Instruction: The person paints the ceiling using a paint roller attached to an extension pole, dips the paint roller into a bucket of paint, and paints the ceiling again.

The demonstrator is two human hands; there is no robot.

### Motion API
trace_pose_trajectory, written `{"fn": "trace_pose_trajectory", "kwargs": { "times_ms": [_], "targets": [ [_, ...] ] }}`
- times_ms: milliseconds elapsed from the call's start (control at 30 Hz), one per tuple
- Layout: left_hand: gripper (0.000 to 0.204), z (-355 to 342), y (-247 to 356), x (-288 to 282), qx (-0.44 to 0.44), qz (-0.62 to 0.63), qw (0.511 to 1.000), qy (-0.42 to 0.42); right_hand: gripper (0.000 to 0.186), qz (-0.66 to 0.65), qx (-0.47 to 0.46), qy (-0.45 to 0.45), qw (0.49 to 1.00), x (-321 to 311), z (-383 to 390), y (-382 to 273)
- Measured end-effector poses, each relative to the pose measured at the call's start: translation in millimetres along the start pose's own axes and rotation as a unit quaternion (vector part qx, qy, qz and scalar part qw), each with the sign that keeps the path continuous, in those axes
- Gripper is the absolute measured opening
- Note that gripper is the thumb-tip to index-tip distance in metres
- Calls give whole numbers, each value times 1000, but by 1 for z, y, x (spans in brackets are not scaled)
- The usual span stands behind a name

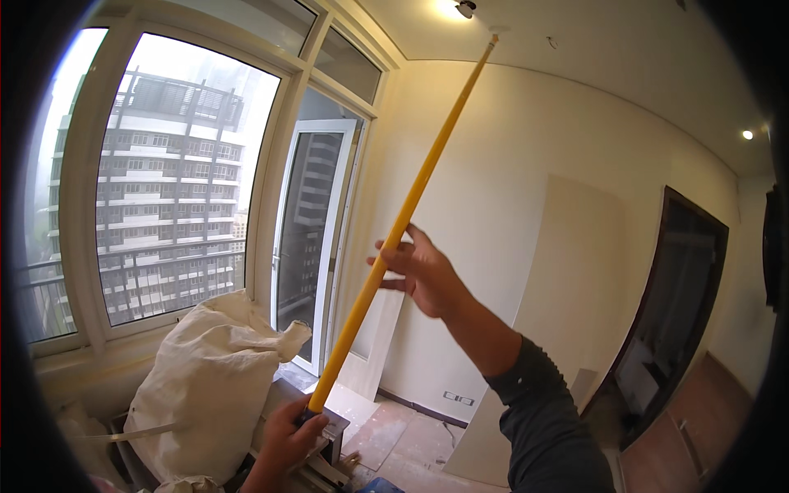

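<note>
A long yellow pole (pixel 353 329) slants up from the lower middle to the ceiling. Its thin tip meets or nearly meets the ceiling beside a pale round patch; what is fitted there is too small to make out. Low down, my left hand (pixel 288 444) is closed around the pole's bottom end, with a dark piece at the grip. Farther up, my right hand (pixel 419 271) holds the shaft between thumb and fingers, loosely wrapped with some fingers spread. The right forearm, in a dark sleeve, reaches in from the lower right.
A large off-white cloth sack (pixel 201 382) bulges at the left, below the window (pixel 177 181). Behind it stands a white-framed glass door (pixel 316 238). Ceiling fixtures include a lamp (pixel 465 9) near the pole tip. A dark-framed doorway (pixel 670 304) is at right; boards lie on the floor.
</note>
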State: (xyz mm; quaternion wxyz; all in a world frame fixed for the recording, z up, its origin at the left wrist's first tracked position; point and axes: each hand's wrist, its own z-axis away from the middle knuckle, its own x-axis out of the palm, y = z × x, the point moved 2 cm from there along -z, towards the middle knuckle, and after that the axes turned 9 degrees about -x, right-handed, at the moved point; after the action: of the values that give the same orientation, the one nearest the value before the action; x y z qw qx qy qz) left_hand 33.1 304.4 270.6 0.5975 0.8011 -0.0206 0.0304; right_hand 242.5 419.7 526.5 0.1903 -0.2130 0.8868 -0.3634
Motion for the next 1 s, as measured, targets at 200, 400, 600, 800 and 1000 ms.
{"fn": "trace_pose_trajectory", "kwargs": {
  "times_ms": [200,400,600,800,1000],
  "targets": [
    [43,70,-21,-41,-24,66,998,2,103,-79,34,-69,994,50,29,12],
    [36,120,-26,-67,0,120,992,43,107,-97,53,-145,983,100,17,10],
    [51,103,9,-94,31,59,991,116,93,-108,10,-154,982,126,-29,2],
    [46,67,42,-98,53,56,990,120,84,-65,3,-138,988,122,-76,-12],
    [48,21,67,-92,80,60,988,116,78,-10,-46,-124,991,106,-118,-35]
  ]
}}
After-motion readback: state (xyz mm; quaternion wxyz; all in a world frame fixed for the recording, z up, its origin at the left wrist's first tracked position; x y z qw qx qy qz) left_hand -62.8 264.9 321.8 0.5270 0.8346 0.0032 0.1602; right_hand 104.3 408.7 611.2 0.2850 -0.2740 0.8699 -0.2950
